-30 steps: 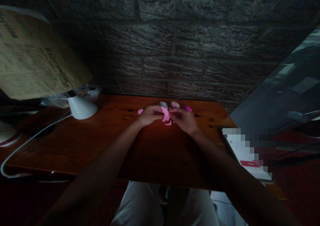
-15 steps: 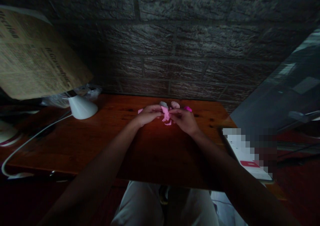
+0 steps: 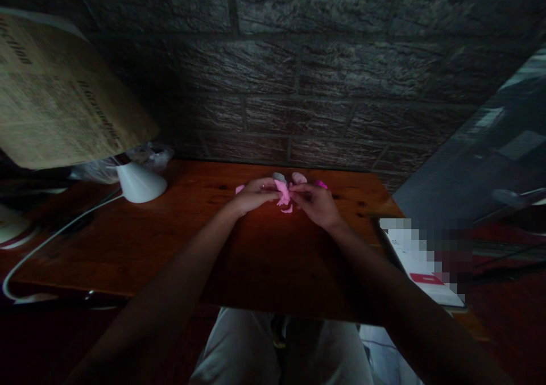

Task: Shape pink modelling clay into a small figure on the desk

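Observation:
Near the back of the wooden table, a soft, ragged pink piece of what looks like modelling clay (image 3: 282, 193) is between my two hands. My left hand (image 3: 255, 196) pinches it from the left, thumb and fingers closed on its edge. From the other side, the fingertips of my right hand (image 3: 316, 204) press together at its right edge. Just below lies a thin pink scrap (image 3: 288, 209). Behind the fingers sit a grey lump (image 3: 278, 177), a pale pink lump (image 3: 299, 177) and a magenta lump (image 3: 321, 185), partly hidden by my right hand. Another pink bit (image 3: 240, 189) shows beyond my left hand.
On the left stands a lamp with a printed paper shade (image 3: 72, 95) and white base (image 3: 140, 183), its white cable (image 3: 46, 236) running over the table (image 3: 179, 203). Crumpled clear plastic lies behind it. A tablet-like device (image 3: 426, 280), partly pixelated, rests at the right edge. A brick wall (image 3: 264, 78) rises behind.
My left thumb has shifted slightly right over the pink clay, and its visible shape looks narrower. My right fingers have barely moved; the lumps and scrap stay where they were.

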The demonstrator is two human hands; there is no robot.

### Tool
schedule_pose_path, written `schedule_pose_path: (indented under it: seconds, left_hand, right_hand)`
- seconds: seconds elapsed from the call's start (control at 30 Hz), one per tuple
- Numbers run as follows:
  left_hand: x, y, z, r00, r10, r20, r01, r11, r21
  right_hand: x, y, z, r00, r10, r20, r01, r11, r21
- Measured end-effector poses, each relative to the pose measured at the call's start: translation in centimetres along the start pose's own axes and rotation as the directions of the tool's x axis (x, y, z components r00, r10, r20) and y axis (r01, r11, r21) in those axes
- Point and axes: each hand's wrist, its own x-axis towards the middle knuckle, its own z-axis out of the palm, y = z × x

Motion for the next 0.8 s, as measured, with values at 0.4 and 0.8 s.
schedule_pose_path:
  seconds: [0.4, 0.8]
  left_hand:
    - [0.11, -0.14, 0.05, 0.999, -0.027, -0.026, 0.026, 0.999, -0.020]
    - [0.07, -0.02, -0.01, 1.000, 0.016, 0.016, -0.015, 0.997, -0.081]
  right_hand:
    - [-0.15, -0.06, 0.20, 0.999, -0.049, 0.021, 0.050, 0.999, -0.013]
    - [0.02, -0.15, 0.21, 0.992, -0.040, 0.123, 0.042, 0.999, -0.012]
